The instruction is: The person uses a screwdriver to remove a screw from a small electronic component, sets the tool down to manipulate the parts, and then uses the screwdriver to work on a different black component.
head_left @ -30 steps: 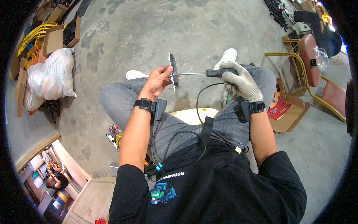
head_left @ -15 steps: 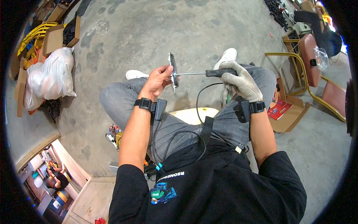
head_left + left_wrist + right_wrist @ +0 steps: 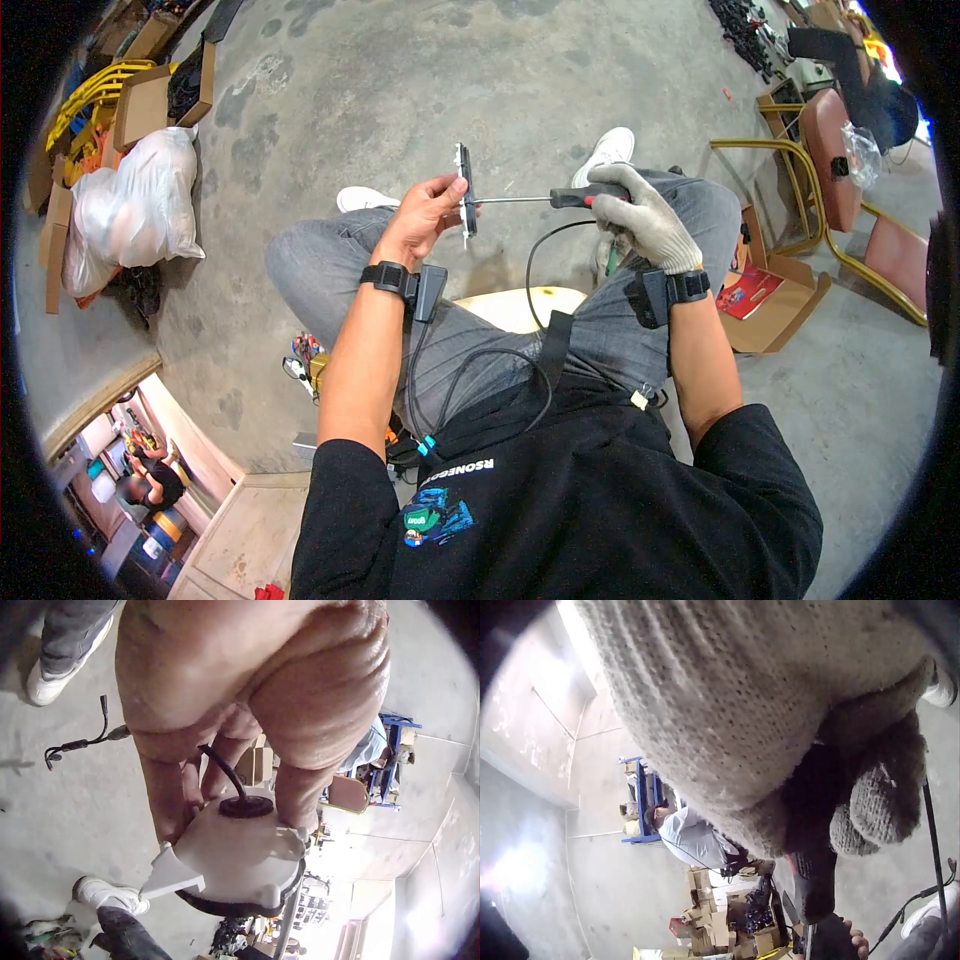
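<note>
My bare left hand (image 3: 425,215) grips a white, rounded housing (image 3: 232,851) by its edges, thumb on one side and fingers on the other. The housing has a black rim, a white tab and a black grommet (image 3: 246,806) with a short cable; in the head view it stands edge-on. My right hand (image 3: 645,215), in a grey-white knit glove, holds a screwdriver (image 3: 568,198) by its black and red handle. Its metal shaft points left, and the tip meets the housing's dark side. In the right wrist view the handle (image 3: 814,889) emerges below the gloved fingers.
A black cable (image 3: 533,265) loops up between the knees. White plastic bags (image 3: 140,205) and boxes lie at the left. A chair (image 3: 830,165) and an open carton (image 3: 785,310) stand at the right. Another person (image 3: 694,836) is in the background.
The screwdriver handle has turned in the gloved hand, so its red part now shows. The housing has tilted slightly; the left hand has barely moved.
</note>
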The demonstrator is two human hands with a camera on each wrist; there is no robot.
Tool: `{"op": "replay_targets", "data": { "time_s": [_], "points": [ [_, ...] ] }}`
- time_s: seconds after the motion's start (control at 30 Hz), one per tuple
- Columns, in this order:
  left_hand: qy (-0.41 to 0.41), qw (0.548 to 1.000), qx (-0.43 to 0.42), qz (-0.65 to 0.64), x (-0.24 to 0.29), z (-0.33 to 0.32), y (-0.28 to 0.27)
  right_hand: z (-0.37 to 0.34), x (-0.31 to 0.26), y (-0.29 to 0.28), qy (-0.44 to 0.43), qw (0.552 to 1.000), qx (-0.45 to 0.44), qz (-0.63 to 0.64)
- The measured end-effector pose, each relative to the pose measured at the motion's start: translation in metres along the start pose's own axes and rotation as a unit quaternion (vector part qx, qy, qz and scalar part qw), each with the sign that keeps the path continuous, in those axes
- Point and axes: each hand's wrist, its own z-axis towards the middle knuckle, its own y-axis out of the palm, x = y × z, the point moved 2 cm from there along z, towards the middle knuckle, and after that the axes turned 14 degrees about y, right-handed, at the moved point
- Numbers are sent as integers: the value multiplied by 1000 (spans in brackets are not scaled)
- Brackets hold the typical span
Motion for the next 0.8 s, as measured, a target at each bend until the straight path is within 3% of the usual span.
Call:
{"op": "replay_targets", "data": {
  "time_s": [0.13,0.33,0.43,0.63,0.8],
  "points": [
    [-1,1000,-10,7,1,0,1,-4,-5,0,-19,998,33,-41],
    [-5,1000,1,6,-1,0,0,3,2,1,-11,1000,24,16],
    [-5,1000,1,10,-1,0,0,-5,-5,2,0,998,37,-48],
    [-16,1000,8,22,-3,1,-1,11,11,-4,2,1000,-6,20],
    [-16,1000,7,26,-3,1,-1,-7,-8,1,7,998,22,-64]
  ]
}}
